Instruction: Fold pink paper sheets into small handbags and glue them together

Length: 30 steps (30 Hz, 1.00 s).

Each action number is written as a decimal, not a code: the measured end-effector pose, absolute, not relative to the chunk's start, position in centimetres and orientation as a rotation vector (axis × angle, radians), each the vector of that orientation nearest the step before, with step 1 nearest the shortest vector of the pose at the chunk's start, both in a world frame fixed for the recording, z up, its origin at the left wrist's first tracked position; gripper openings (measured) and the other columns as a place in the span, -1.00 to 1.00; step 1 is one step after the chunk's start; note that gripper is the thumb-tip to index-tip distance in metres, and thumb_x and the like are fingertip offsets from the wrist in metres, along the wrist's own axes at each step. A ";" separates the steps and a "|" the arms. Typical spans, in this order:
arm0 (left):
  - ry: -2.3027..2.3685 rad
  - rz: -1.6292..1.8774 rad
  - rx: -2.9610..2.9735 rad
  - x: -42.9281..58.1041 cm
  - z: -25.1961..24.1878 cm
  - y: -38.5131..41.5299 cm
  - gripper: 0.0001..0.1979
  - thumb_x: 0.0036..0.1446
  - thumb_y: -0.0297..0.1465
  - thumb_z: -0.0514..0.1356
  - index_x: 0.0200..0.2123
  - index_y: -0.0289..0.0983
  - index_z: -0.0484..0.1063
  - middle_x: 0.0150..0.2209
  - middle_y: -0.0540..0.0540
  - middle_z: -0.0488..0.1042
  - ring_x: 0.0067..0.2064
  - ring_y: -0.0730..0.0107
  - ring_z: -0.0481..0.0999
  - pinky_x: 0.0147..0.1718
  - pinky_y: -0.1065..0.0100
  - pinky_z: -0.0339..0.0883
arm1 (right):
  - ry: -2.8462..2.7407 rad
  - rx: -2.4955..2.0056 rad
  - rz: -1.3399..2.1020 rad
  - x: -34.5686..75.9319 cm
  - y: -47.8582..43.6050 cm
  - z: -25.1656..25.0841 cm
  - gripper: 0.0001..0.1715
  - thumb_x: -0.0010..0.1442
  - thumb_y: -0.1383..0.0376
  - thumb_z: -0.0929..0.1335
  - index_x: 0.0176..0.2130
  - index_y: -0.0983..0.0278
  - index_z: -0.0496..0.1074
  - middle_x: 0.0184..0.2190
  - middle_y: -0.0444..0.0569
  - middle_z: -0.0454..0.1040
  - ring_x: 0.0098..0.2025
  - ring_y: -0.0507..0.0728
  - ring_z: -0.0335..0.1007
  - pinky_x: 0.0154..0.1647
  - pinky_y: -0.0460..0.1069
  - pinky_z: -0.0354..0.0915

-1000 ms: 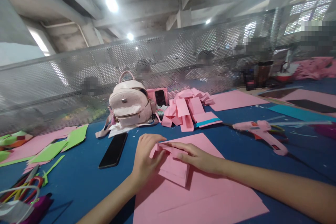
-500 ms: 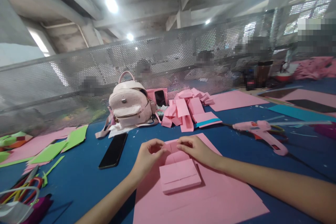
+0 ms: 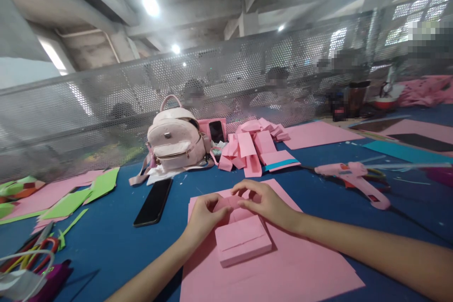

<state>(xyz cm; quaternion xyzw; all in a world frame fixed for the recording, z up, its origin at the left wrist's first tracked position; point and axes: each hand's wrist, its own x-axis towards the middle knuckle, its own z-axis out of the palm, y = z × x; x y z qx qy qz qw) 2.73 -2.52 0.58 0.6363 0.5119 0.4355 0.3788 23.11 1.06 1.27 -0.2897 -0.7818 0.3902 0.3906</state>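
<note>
L hand [image 3: 209,217] & R hand [image 3: 269,204] moved closer tog vs ½ sec ago, thumbs & fingers pinching folded pink paper [image 3: 244,238] at far end, atop pink sheets [image 3: 300,266].

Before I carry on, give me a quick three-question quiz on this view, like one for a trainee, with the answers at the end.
1. True or false: the pink glue gun lies to the right of the right hand.
2. Which of these lies on the blue table, just left of the left hand?
a) a stapler
b) a black phone
c) a roll of tape
3. Short answer: what lies underneath the folded pink piece?

Key:
1. True
2. b
3. Large pink sheets
</note>
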 end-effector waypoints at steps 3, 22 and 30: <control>1.290 1.107 1.633 2.8 0.8 -2.7 -0.83 0.00 -0.36 0.29 -0.55 -0.33 0.48 -0.56 0.03 0.40 -0.47 0.46 0.31 -0.45 0.45 0.15 | -2.013 -0.700 0.930 23.2 1.0 1.4 -0.88 0.26 0.21 0.40 -0.18 0.16 0.53 -0.19 -0.10 0.53 -0.16 0.12 0.41 -0.15 -0.02 0.27; 1.275 1.174 1.609 2.8 0.0 -2.7 -0.78 0.00 -0.37 0.32 -0.61 -0.31 0.46 -0.61 0.06 0.38 -0.50 0.46 0.31 -0.48 0.47 0.14 | -2.069 -0.709 0.843 23.5 1.5 0.8 -0.75 0.25 0.21 0.39 -0.05 0.17 0.48 -0.17 -0.02 0.52 -0.15 0.17 0.42 -0.13 0.03 0.32; 1.203 1.258 1.582 2.3 -0.2 -2.5 -0.87 0.08 -0.41 0.26 -0.31 -0.27 0.61 -0.34 -0.08 0.63 -0.30 0.29 0.53 -0.29 0.37 0.35 | -1.992 -0.736 0.976 23.6 2.1 1.3 -0.75 0.24 0.13 0.39 -0.33 0.26 0.51 -0.30 -0.03 0.50 -0.28 0.13 0.38 -0.27 -0.01 0.26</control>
